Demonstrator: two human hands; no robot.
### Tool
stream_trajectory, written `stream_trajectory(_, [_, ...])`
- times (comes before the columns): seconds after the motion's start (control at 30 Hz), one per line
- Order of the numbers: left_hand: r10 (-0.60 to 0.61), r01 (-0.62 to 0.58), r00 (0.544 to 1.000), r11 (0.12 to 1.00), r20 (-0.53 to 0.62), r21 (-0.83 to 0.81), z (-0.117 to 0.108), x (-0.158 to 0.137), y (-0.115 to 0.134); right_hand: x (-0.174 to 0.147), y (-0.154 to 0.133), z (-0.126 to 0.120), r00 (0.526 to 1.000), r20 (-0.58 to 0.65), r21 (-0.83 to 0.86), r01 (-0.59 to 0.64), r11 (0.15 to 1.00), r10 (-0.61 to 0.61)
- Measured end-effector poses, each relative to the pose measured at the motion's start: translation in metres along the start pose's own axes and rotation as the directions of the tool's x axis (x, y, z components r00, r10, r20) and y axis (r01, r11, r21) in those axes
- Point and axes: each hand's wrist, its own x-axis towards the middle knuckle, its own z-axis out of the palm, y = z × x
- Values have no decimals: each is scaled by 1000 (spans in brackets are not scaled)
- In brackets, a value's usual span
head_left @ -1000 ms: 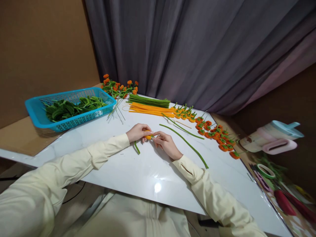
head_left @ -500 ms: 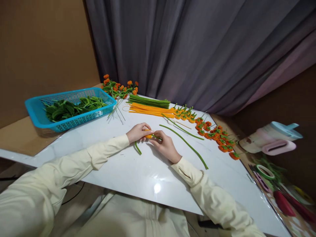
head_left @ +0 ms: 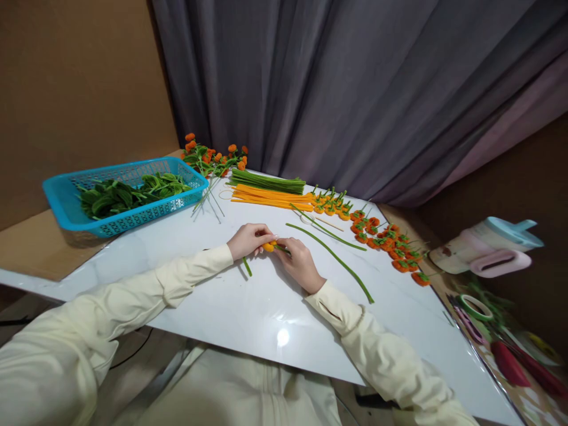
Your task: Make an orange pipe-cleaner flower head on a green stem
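Note:
Over the middle of the white table (head_left: 213, 307), my left hand (head_left: 249, 241) pinches a small yellow-orange pipe-cleaner flower (head_left: 268, 246). My right hand (head_left: 300, 264) is closed on a short green pipe-cleaner stem (head_left: 283, 249) at the flower's right side; its fingertips touch the flower. Below my left hand a piece of green pipe cleaner (head_left: 247, 266) sticks out, its upper end hidden by the fingers. To the right of my hands lies a long, curved green pipe cleaner (head_left: 331, 255), with another green pipe cleaner (head_left: 332, 231) behind it.
A blue basket (head_left: 133, 220) of green leaves stands at left. Bundles of green pipe cleaners (head_left: 266, 181) and orange pipe cleaners (head_left: 270, 196) lie at the back. Finished-looking orange flower heads (head_left: 386, 239) line the right edge, near a lidded cup (head_left: 465, 248) and green tape (head_left: 474, 307).
The yellow-orange flower is turned and shows more between my fingers. My right fingertips have shifted slightly up against it. The green piece under my left hand has moved a little left.

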Motion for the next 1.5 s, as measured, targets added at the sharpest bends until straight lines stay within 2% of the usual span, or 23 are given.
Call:
stream_trajectory(0.3, [63, -61, 998, 996, -29, 65, 0, -3, -1, -1, -1, 1, 999, 21, -27, 31, 999, -31])
stream_trajectory(0.47, [84, -81, 996, 990, -27, 111, 1, -6, 2, -3, 1, 3, 998, -16, -48, 64, 997, -65])
stream_trajectory(0.7, [265, -236, 962, 926, -61, 295, 3, -10, 8, -2, -1, -1, 998, -1, -37, 63, 997, -63])
stream_trajectory(0.83, [238, -202, 968, 930, -85, 307, 2, -10, 7, -2, -4, -4, 999, 41, -16, 35, 999, -34])
stream_trajectory(1.0, [255, -220, 965, 918, -67, 329, 2, -9, 6, -3, -3, -3, 997, 55, -23, 62, 998, -61])
stream_trajectory(1.3, [371, -333, 928, 853, -18, 401, 3, -9, 3, -4, -2, -3, 987, 56, -111, 153, 982, -148])
stream_trajectory(1.5, [397, -371, 918, 837, 21, 403, 3, -8, 6, -5, -1, -3, 988, 50, -109, 149, 983, -145])
